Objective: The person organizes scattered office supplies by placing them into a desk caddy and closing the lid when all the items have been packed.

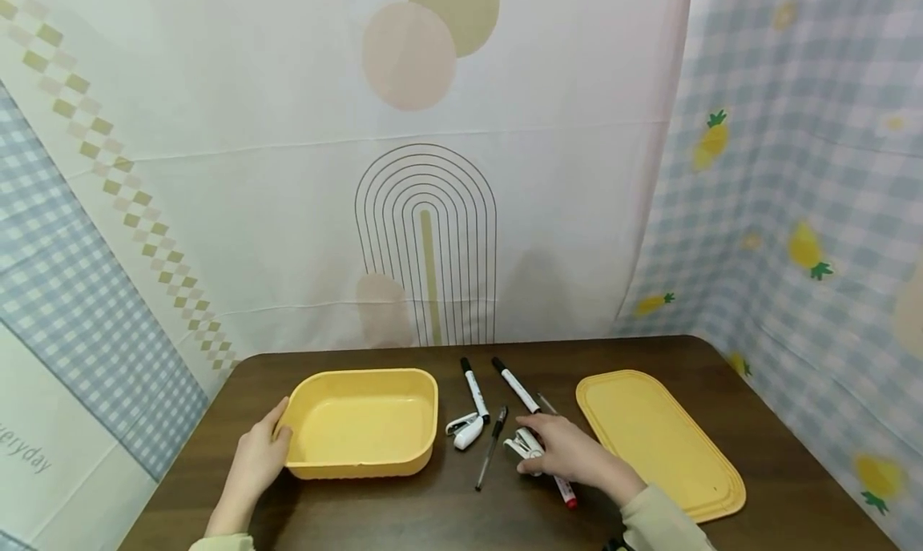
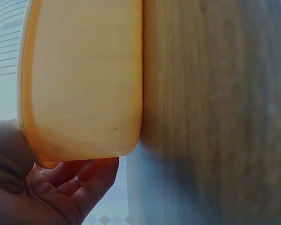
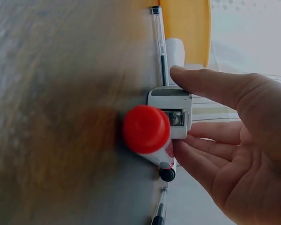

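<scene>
1. Under the right hand (image 1: pixel 570 453), at about five o'clock from the table's middle: small white stapler (image 1: pixel 525 445), fingertips and thumb closing on it from the right, not yet fully pinched as far as the right wrist view shows.
2. Seen up close in that wrist view: thumb over the white stapler's (image 3: pixel 171 112) top edge, fingers (image 3: pixel 201 161) loosely spread beside and below it, palm open; touching rather than gripping, by the look of it.
3. Lying just beneath the same hand: red-capped white marker (image 1: pixel 565 491), long axis running roughly eleven to five o'clock, red cap (image 3: pixel 146 130) pointing toward the person.
4. At nine o'clock from the stapler, well apart: yellow rectangular plastic tub (image 1: pixel 364 421), empty, long axis running nine to three.
5. At the tub's left end: left hand (image 1: pixel 258 455), fingers relaxed and lightly cupping the rim and wall, steadying it; palm open beneath the corner in the left wrist view (image 2: pixel 61 187).
6. Between tub and stapler: second white stapler (image 1: pixel 465 428), slim clear ballpoint pen (image 1: pixel 492 447), and two black-capped white markers (image 1: pixel 475 389) (image 1: pixel 515 384), all lying roughly twelve to six.
7. At three o'clock from the right hand, just beside it: flat yellow plastic lid (image 1: pixel 659 443).
8. Nearer hand for the stapler: right; tub lies leftward across the pens.
</scene>
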Available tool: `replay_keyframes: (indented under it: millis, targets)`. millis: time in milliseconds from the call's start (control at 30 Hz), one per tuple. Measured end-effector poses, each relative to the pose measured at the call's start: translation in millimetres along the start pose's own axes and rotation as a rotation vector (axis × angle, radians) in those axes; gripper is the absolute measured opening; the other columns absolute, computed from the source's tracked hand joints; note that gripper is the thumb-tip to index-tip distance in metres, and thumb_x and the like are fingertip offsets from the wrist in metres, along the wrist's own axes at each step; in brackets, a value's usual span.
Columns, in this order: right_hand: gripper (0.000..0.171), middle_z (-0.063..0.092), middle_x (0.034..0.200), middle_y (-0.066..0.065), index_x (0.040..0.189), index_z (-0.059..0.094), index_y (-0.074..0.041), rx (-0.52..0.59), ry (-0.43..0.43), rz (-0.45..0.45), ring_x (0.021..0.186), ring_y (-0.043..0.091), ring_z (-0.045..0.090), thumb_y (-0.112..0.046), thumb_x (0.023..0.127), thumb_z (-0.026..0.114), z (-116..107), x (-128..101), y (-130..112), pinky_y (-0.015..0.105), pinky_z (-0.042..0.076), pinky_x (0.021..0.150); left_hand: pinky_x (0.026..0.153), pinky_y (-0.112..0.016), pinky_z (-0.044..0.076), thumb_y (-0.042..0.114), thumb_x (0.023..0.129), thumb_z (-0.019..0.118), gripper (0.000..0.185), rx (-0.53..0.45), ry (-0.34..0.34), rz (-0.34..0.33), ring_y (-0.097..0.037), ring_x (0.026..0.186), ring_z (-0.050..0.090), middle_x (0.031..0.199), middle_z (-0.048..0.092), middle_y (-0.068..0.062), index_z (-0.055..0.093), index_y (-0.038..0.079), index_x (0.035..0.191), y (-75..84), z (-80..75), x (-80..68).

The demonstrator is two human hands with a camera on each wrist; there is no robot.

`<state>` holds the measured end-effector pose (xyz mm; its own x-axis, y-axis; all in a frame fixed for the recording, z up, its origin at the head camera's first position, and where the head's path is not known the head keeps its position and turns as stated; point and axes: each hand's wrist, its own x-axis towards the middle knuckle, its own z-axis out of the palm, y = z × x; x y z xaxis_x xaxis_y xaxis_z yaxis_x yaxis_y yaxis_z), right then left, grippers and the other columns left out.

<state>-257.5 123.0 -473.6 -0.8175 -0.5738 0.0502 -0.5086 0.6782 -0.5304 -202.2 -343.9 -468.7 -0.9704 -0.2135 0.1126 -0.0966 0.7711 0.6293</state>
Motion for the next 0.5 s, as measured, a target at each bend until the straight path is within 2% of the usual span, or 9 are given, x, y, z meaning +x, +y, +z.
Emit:
replay_keyframes:
  millis: [233, 367, 500]
  targets:
    - [0.065, 0.068, 0.119, 0.020, 0.128, 0.063, 0.009, -0.009, -0.008, 0.043, 0.098, 0.025, 0.063, -0.022, 0.077, 0.087, 2.4, -1.2, -5.8, 0.047, 0.052, 0.083, 0.092, -0.060, 0.045, 0.008, 0.102, 0.044, 0.052, -0.023, -0.009, 0.011, -0.050, 0.114, 0.055, 0.144, 0.043, -0.036, 0.036, -0.008, 0.151, 2.9, 1.0, -3.4]
    - [0.062, 0.067, 0.120, 0.018, 0.128, 0.063, 0.008, -0.025, -0.017, 0.058, 0.097, 0.024, 0.062, -0.021, 0.078, 0.086, 3.3, 1.3, -5.1, 0.045, 0.051, 0.081, 0.092, -0.061, 0.046, 0.007, 0.102, 0.044, 0.051, -0.022, -0.014, 0.025, -0.050, 0.115, 0.057, 0.142, 0.046, -0.037, 0.037, -0.009, 0.149, 2.6, 1.8, -5.2]
    - [0.059, 0.068, 0.114, 0.014, 0.126, 0.065, 0.006, -0.049, -0.003, 0.041, 0.085, 0.018, 0.059, -0.021, 0.078, 0.086, 3.3, 3.8, -4.9, 0.039, 0.049, 0.073, 0.090, -0.059, 0.047, 0.008, 0.101, 0.046, 0.051, -0.021, -0.013, 0.032, -0.048, 0.112, 0.058, 0.141, 0.048, -0.037, 0.037, -0.008, 0.148, 0.5, 1.0, -5.1]
